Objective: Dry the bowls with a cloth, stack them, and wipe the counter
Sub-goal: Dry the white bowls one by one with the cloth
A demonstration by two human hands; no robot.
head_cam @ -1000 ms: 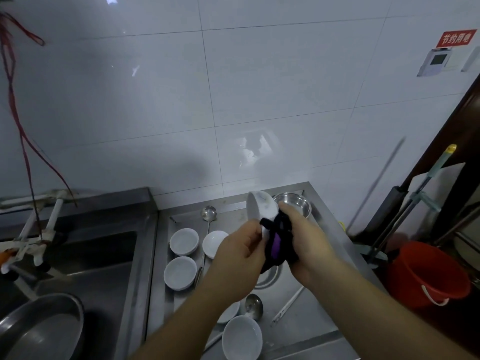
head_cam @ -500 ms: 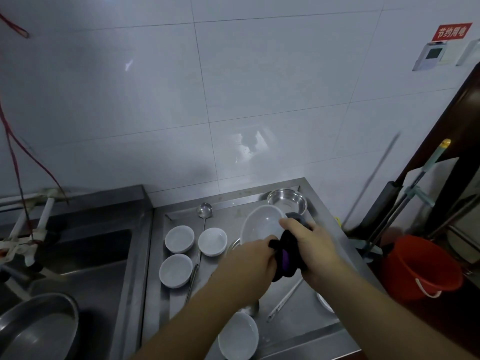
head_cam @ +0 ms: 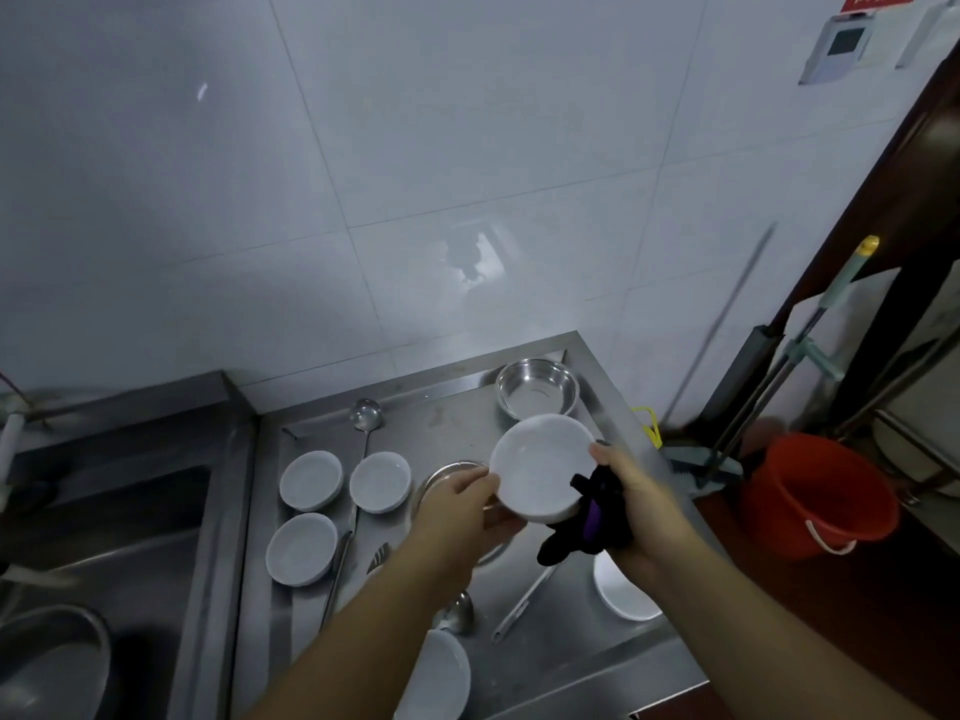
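Both hands pinch a round white ceramic bowl at opposite rim edges, the left hand bare, the right hand also clutching a dark purple-black cloth. Bare steel counter shows below the right hand.

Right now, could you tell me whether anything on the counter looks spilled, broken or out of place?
Nothing looks spilled or broken. The utensils lie scattered at odd angles among the white bowls on the steel counter. One white bowl sits near the counter's right edge, partly hidden by the right hand.
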